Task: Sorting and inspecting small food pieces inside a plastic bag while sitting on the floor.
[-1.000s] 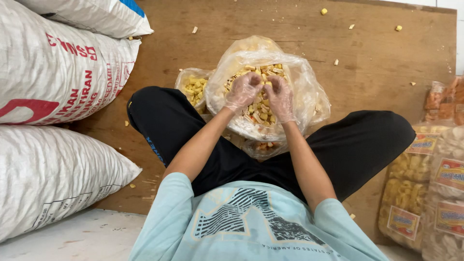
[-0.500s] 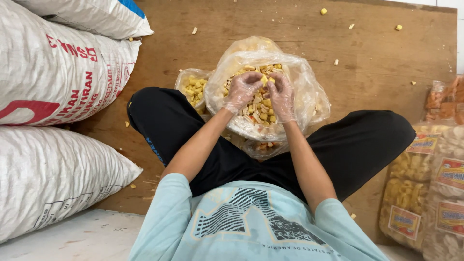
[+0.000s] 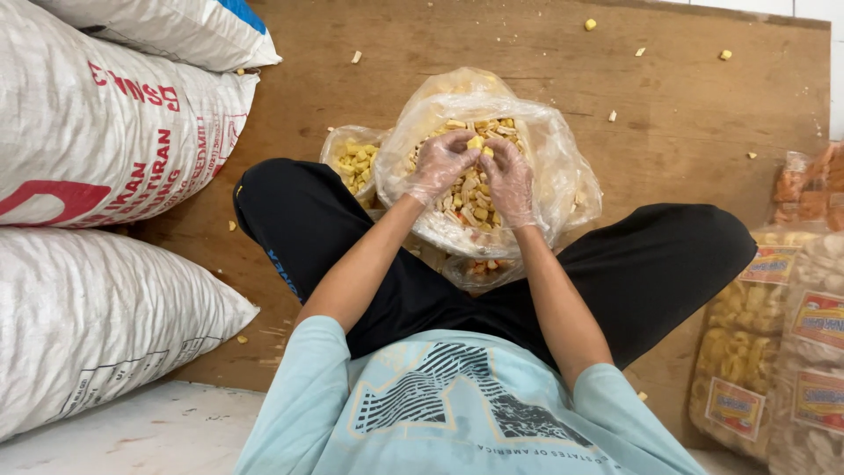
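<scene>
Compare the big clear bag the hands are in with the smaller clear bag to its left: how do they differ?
The big clear bag is wide open with both gloved hands inside it, the left hand and the right hand; the smaller bag is untouched. The big bag holds mixed yellow and pale pieces and lies between the legs; the smaller bag shows mostly yellow pieces and sits beside the left knee. Both are clear plastic on the wooden board.
</scene>
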